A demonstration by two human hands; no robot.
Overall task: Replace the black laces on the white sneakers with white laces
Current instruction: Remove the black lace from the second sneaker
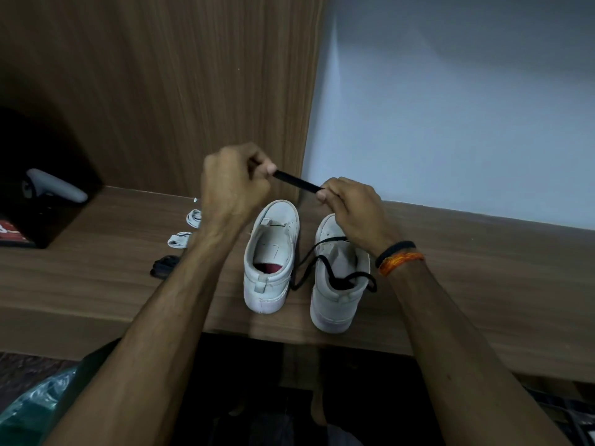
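Presently, both my hands were raised above the tabletop (467, 252), each pinching the black lace (297, 181) between thumb and fingers. My left hand (235, 178) took the higher, farther end; my right hand (351, 210) took the lower, nearer end. The taut span ran slantwise, down from left to right. Below my right hand, the lace trailed slack into the right sneaker (338, 284), looping over its collar. That hand was nearer the eyelets. The left sneaker (273, 252) stood just beside, with no lace in it. White laces (193, 217) lay to its left. In my judgement, further withdrawal would require pulling along that slant, away from the shoe.
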